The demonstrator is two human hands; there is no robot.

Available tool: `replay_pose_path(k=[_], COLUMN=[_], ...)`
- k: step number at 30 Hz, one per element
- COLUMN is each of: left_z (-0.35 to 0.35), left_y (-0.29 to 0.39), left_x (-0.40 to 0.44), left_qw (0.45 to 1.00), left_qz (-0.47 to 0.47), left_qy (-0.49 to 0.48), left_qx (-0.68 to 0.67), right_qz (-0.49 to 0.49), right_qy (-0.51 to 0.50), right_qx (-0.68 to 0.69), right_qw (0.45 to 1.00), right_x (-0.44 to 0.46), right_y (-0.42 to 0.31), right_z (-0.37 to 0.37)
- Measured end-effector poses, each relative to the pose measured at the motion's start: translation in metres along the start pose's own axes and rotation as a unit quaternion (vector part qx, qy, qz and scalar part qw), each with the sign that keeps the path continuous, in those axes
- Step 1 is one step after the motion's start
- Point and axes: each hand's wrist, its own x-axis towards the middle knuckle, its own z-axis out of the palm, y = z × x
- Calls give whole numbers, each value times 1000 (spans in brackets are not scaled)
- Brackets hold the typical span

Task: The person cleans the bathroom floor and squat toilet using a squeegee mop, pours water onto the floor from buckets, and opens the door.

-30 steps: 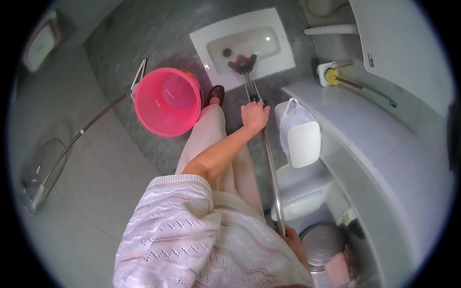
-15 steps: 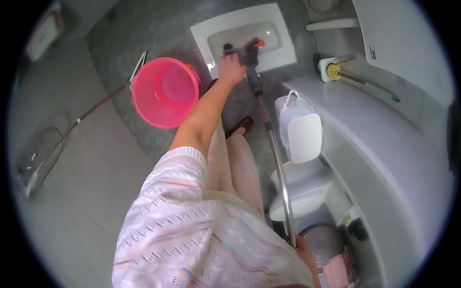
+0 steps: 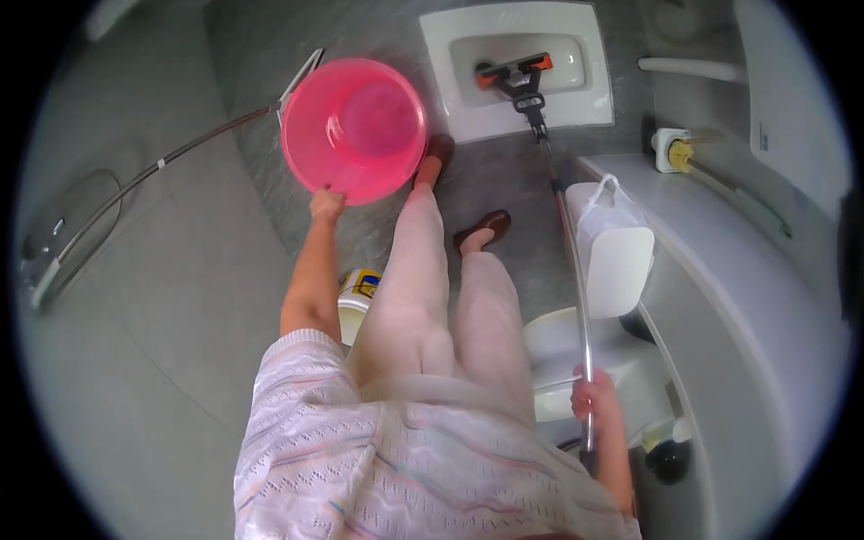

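My left hand is closed on the near rim of a pink bucket, whose inside faces me. In my right hand is the upper part of a metal pole belonging to a sponge mop. The mop's head, dark with orange ends, rests over the bowl of a white squat toilet set in the floor. Whether the bucket holds water is hard to tell.
Left of the bucket, a squeegee leans with its long handle. A yellow-labelled tub stands by my left leg. At right are a white bin, a ledge and a toilet brush. Dark floor surrounds my shoes.
My left hand has left the mop head and taken the bucket's rim. My right hand now shows higher in view on the pole. The whole view has shifted.
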Motion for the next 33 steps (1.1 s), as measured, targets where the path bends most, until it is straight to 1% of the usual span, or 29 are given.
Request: replay_pose_path(k=[1,2,3,4,5,7,10,13,16,19,22,23,24,25,28,31,33], left_z=[0,-3,-1,2,10,10,-17,4,7,-25,-53,-59,-64,-68,-69,-62,-64], left_y=[-15,-32,-48,-65,-71,-78,-60,-79,-85,-37,6,25,49,72,136,191,227], left_x=[11,30,49,69,81,99,101,126,130,96,63,52,41,30,9,6,-4], left_qw=[1000,999,997,994,981,944,907,832,848,866,884,885,887,889,884,908,913], left_qz=[-23,-17,-45,-73,-137,-203,-188,-172,-149,-151,-88,-74,-60,-46,11,65,98], left_qy=[10,-42,-46,-47,3,38,-31,-55,-44,-2,-46,-42,-37,-36,-25,-9,-12], left_qx=[-17,-5,-35,-66,-138,-257,-375,-524,-506,-477,-456,-457,-457,-454,-468,-414,-396], right_qz=[14,26,34,57,79,144,199,216,187,183,174,176,179,151,139,123,114], right_qy=[-1,3,-18,-16,-14,-13,58,82,124,91,73,68,64,61,55,46,43], right_qx=[15,35,35,32,28,25,8,34,20,25,31,24,19,13,27,29,35], right_qw=[1000,999,999,998,996,989,978,972,974,979,982,982,982,987,988,991,992], right_x=[-2,-3,-2,0,4,11,24,33,32,33,37,39,41,42,41,43,43], right_y=[-2,0,0,0,-1,0,-2,20,35,47,52,50,50,56,60,64,65], right_z=[0,1,3,7,13,18,40,33,29,20,19,19,16,11,6,1,0])
